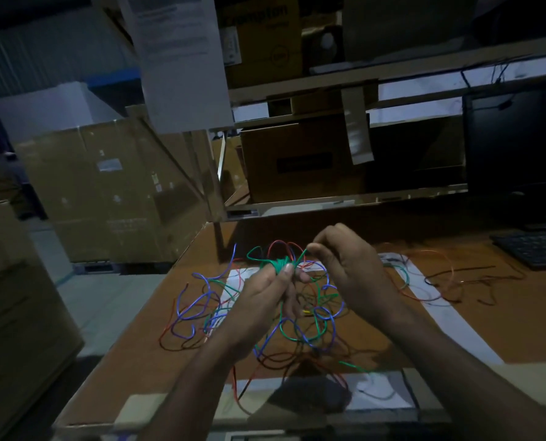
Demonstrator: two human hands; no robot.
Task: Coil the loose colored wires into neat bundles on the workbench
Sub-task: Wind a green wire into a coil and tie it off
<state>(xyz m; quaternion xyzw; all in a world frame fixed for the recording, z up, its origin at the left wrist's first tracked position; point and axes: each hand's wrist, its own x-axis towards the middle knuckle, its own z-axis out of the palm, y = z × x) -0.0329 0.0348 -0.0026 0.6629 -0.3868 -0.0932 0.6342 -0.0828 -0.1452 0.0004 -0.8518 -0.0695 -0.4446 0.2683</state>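
Observation:
A tangle of loose wires [208,310] in blue, green, red and black lies on the brown workbench [157,354]. Above it my left hand [265,300] grips a small green wire bundle [279,265] between thumb and fingers. My right hand [345,265] pinches the free end of the green wire just right of the bundle. Both hands are raised over the middle of the pile, and more wires hang below them.
White paper sheets [437,300] lie under the wires. More thin red and black wires [462,281] spread to the right, near a black keyboard [539,249] and a monitor [517,148]. Cardboard boxes [106,186] stand left and behind. A dark bundle [313,396] sits at the front edge.

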